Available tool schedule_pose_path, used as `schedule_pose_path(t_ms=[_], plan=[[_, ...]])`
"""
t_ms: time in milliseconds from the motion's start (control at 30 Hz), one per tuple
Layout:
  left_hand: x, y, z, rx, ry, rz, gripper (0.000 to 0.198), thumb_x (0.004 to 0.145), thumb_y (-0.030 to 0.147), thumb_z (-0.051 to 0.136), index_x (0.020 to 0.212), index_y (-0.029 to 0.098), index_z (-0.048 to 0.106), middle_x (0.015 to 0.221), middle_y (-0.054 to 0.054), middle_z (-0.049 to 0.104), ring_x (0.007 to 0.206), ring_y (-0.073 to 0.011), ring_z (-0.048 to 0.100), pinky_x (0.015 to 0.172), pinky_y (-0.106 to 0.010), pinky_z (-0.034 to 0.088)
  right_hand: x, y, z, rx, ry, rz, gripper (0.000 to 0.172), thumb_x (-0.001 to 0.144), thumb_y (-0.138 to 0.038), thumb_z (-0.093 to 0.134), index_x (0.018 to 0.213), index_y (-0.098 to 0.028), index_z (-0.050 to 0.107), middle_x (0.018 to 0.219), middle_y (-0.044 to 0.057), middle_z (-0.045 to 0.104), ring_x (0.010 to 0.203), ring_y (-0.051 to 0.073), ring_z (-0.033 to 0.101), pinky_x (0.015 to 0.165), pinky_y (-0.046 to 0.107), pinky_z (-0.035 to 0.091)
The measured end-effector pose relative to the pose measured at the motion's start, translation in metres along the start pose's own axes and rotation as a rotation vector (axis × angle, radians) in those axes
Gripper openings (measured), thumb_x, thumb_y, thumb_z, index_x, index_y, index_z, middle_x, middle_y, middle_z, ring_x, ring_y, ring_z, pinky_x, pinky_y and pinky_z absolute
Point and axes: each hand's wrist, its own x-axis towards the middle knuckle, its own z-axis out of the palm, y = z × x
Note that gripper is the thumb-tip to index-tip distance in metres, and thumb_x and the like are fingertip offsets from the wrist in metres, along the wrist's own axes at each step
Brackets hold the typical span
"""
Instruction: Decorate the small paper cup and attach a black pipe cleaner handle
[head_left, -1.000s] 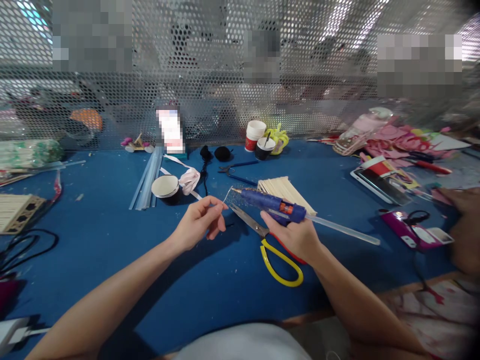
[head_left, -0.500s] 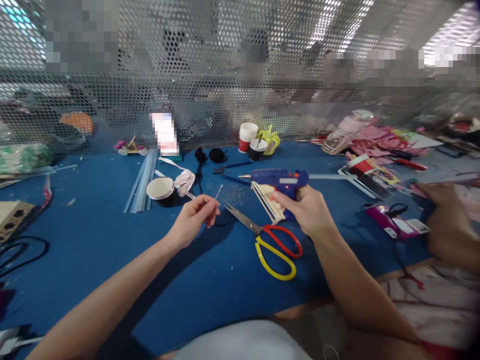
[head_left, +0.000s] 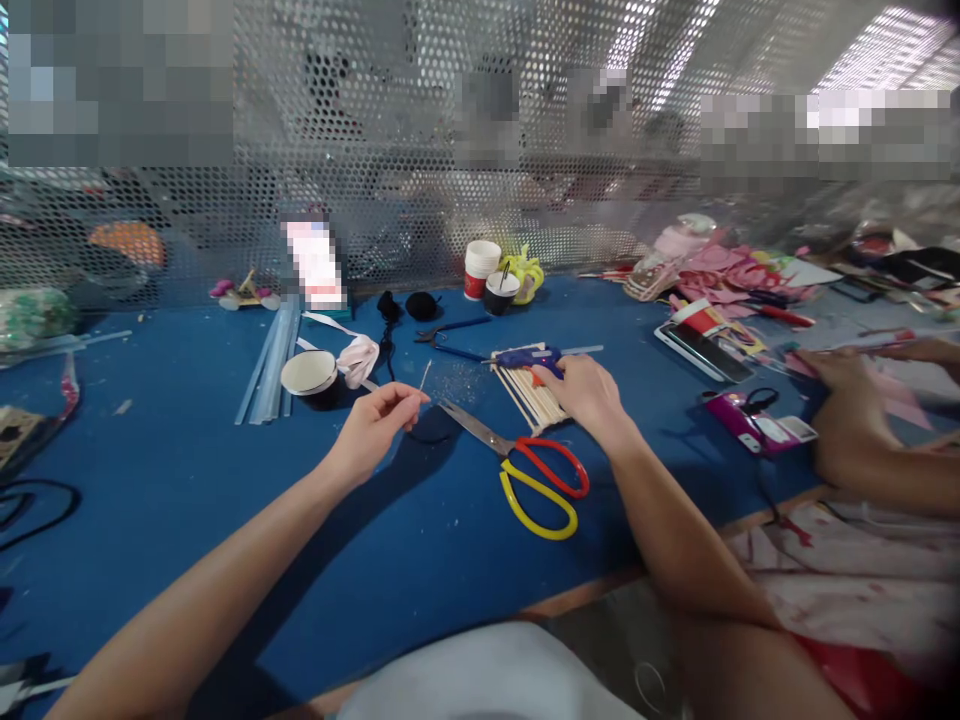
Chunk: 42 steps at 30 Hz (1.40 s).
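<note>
My left hand (head_left: 379, 425) is closed in a pinch on a thin pale stick (head_left: 426, 374), whose upper end pokes out above the fingertips. My right hand (head_left: 596, 400) grips a blue glue gun (head_left: 525, 356) with a clear glue stick (head_left: 585, 350) coming out of its back. The gun is low over a small panel of pale wooden sticks (head_left: 529, 400); whether it rests on the panel, I cannot tell. Scissors (head_left: 491, 440) with one red and one yellow handle lie partly open between my hands. Blue-handled pliers (head_left: 457, 352) are behind the gun.
Left of centre stand a black paper cup (head_left: 311, 380), white ribbon (head_left: 358, 360) and clear glue sticks (head_left: 270, 365). Further back are a phone (head_left: 315, 265) and stacked cups (head_left: 481, 268). Rightward lie another phone (head_left: 701, 352), a purple device (head_left: 757, 422) and a co-worker's arm (head_left: 855, 430).
My right hand has lowered the glue gun from in the air down to the stick panel. My left hand keeps its pinch on the thin stick. The whole view has shifted slightly.
</note>
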Motion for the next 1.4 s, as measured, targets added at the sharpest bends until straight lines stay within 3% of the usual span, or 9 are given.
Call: schedule_pose_path(t_ms=[200,267,333,467,700,933,1100,1267,1400], plan=[[0.000,0.001,0.003,-0.020,0.031,-0.008,0.019,0.071,0.032,0.062,0.078,0.014,0.062,0.066,0.001,0.057,0.059,-0.0065,0.047,0.057,-0.020,0.039,-0.027,-0.021,-0.016,0.156,0.264,-0.256,0.030,0.081,-0.038,0.049,0.087,-0.013,0.065,0.092,0.014,0.059,0.093,0.025,0.054,0.080,0.038,0.042],[-0.001,0.001,0.006,-0.040,0.019,-0.033,0.020,0.068,0.032,0.065,0.078,0.014,0.063,0.069,0.000,0.060,0.060,-0.0068,0.049,0.057,-0.020,0.040,-0.043,-0.041,-0.020,0.471,0.112,-0.455,0.027,0.083,-0.037,0.048,0.081,-0.016,0.065,0.086,0.008,0.062,0.085,0.019,0.056,0.077,0.032,0.044],[-0.004,-0.001,0.010,-0.057,-0.003,-0.057,0.021,0.065,0.031,0.068,0.078,0.014,0.064,0.071,-0.001,0.062,0.061,-0.0075,0.052,0.058,-0.020,0.042,-0.058,-0.061,-0.017,0.772,-0.191,-0.553,0.025,0.080,-0.039,0.052,0.088,-0.018,0.064,0.089,0.006,0.063,0.078,0.015,0.058,0.069,0.028,0.047],[-0.008,-0.008,0.018,-0.014,-0.016,-0.041,0.022,0.065,0.033,0.068,0.075,0.014,0.063,0.068,-0.001,0.064,0.062,-0.0090,0.055,0.060,-0.021,0.043,-0.074,-0.088,-0.001,1.119,-0.417,-0.433,0.029,0.077,-0.042,0.055,0.091,-0.016,0.058,0.081,0.004,0.062,0.065,0.011,0.058,0.058,0.024,0.047],[-0.010,-0.010,0.024,0.296,0.002,0.101,0.024,0.071,0.038,0.063,0.073,0.015,0.065,0.066,-0.001,0.064,0.057,-0.0094,0.053,0.055,-0.021,0.040,-0.072,-0.089,0.014,1.190,-0.328,-0.367,0.021,0.077,-0.038,0.056,0.080,-0.016,0.056,0.075,0.002,0.059,0.065,0.010,0.055,0.059,0.023,0.046],[0.006,-0.022,0.009,0.723,-0.195,0.324,0.020,0.072,0.031,0.063,0.087,0.017,0.063,0.084,-0.006,0.064,0.080,-0.0171,0.056,0.074,-0.031,0.043,-0.061,-0.075,-0.010,1.270,-0.259,-0.320,0.017,0.082,-0.033,0.050,0.079,-0.016,0.048,0.067,0.000,0.059,0.060,0.009,0.058,0.060,0.025,0.049],[0.011,-0.038,0.012,0.997,-0.261,0.330,0.008,0.074,0.022,0.059,0.071,0.015,0.060,0.079,-0.008,0.058,0.079,-0.0196,0.050,0.073,-0.034,0.039,-0.061,-0.070,-0.005,1.236,-0.375,-0.323,0.019,0.083,-0.034,0.049,0.089,-0.015,0.047,0.065,-0.001,0.055,0.054,0.009,0.057,0.051,0.024,0.048],[0.006,-0.019,0.011,0.861,-0.351,0.356,0.010,0.081,0.019,0.048,0.076,0.015,0.056,0.074,-0.004,0.059,0.070,-0.0140,0.052,0.066,-0.026,0.039,-0.064,-0.069,0.009,1.180,-0.482,-0.339,0.020,0.083,-0.032,0.048,0.095,-0.017,0.046,0.069,-0.001,0.056,0.053,0.008,0.056,0.046,0.021,0.046],[-0.001,0.010,0.005,0.773,-0.296,0.395,0.012,0.082,0.021,0.047,0.078,0.016,0.056,0.070,-0.001,0.060,0.061,-0.0096,0.052,0.058,-0.020,0.038,-0.064,-0.072,0.012,1.233,-0.513,-0.358,0.020,0.082,-0.031,0.049,0.096,-0.017,0.047,0.072,0.000,0.057,0.057,0.009,0.057,0.051,0.024,0.049]])
